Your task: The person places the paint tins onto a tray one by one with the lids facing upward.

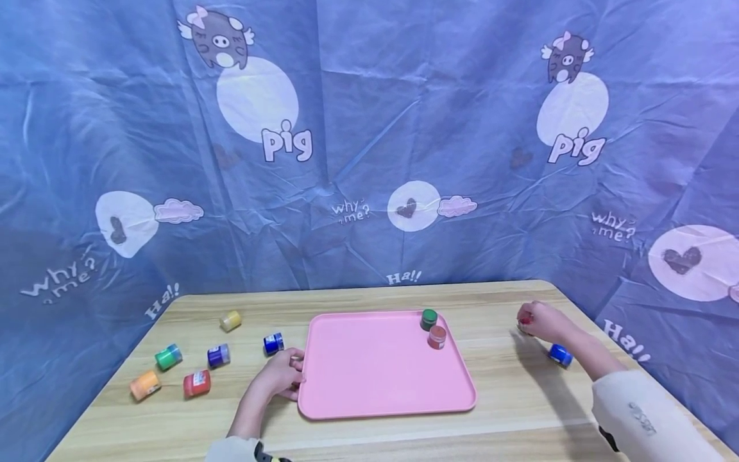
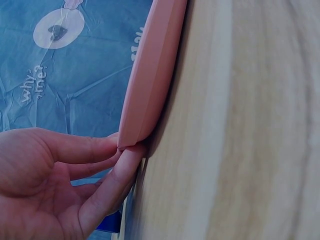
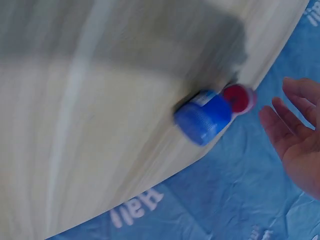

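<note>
My left hand (image 1: 281,374) pinches the left rim of a pink tray (image 1: 369,378). In the left wrist view, thumb and fingers meet at the edge of the tray (image 2: 150,85). A green-lidded paint jar (image 1: 428,319) and a reddish-brown paint jar (image 1: 437,337) stand at the tray's back right corner. Over on the right, my right hand (image 1: 545,321) is at a small red paint jar (image 1: 525,319), partly hidden by the fingers. The right wrist view shows that hand (image 3: 300,135) with spread fingers beside the red jar (image 3: 239,98), which overlaps a blue jar (image 3: 204,117).
Several paint jars lie left of the tray: yellow (image 1: 230,321), green (image 1: 169,357), orange (image 1: 145,385), red (image 1: 197,384), purple-blue (image 1: 218,355) and dark blue (image 1: 274,343). A blue jar (image 1: 560,355) lies near my right forearm. Behind the wooden table (image 1: 346,300) hangs a blue printed curtain (image 1: 358,128).
</note>
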Motion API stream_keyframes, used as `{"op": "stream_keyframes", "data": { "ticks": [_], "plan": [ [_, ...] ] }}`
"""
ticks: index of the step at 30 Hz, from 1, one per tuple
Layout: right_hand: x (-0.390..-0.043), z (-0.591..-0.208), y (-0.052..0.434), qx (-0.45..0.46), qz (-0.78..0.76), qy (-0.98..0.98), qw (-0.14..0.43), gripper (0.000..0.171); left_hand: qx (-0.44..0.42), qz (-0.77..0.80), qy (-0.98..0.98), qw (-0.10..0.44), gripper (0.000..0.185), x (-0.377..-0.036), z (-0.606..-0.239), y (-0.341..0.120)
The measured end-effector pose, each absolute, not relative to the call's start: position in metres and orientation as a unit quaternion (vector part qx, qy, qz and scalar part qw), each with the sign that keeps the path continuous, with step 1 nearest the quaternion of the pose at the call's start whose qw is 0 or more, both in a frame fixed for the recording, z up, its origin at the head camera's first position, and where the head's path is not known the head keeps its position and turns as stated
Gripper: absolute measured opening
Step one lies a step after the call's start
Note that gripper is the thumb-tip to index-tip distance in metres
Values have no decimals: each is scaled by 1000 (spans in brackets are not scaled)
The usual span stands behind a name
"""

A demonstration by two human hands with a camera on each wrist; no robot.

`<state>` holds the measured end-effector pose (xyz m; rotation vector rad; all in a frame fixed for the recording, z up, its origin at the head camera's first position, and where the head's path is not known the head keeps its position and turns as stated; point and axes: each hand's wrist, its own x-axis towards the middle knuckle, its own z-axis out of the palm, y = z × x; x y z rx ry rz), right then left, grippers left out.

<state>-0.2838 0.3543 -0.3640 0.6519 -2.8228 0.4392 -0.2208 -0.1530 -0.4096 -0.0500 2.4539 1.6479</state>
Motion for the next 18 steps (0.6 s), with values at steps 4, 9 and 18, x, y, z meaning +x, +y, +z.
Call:
{"op": "stream_keyframes", "data": {
  "ticks": [4, 9, 18],
  "plan": [
    [-275, -363, 369, 222, 133, -962, 87, 9, -18, 555, 826, 92, 48, -220, -409, -153],
    [-266, -358, 384, 215, 121, -969, 30, 11, -18, 557, 825, 89, 47, -221, -409, -154],
    [-258, -365, 400, 254, 157, -954, -2, 23, -18, 561, 823, 85, 48, -222, -409, -155]
  ]
}}
